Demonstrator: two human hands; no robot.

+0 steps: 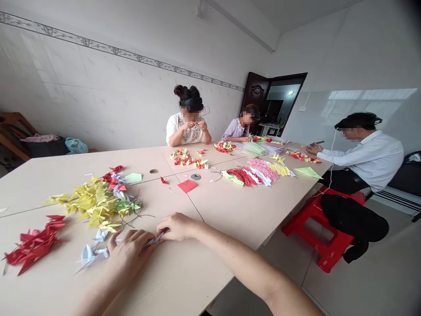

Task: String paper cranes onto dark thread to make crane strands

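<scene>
1. Your left hand (130,254) and right hand (177,227) meet at 6 o'clock, low in view, over the tabletop.
2. Fingers of both hands are pinched narrow on a small folded pale paper (153,240); its exact shape is too small to tell.
3. The paper sits between your fingertips, lifted or resting on the table, cannot tell which.
4. Pale blue-white origami cranes (90,256) lie just beside your left hand at 9 o'clock.
5. Yellow origami cranes (95,202) are heaped at 11 o'clock, with red origami cranes (34,245) farther out at 9 o'clock.
6. A red paper square (187,185) lies at 1 o'clock on the cream table (82,164).
7. Two seated co-workers (187,129) work at 12 o'clock; another person (365,158) sits at 2 o'clock.
</scene>
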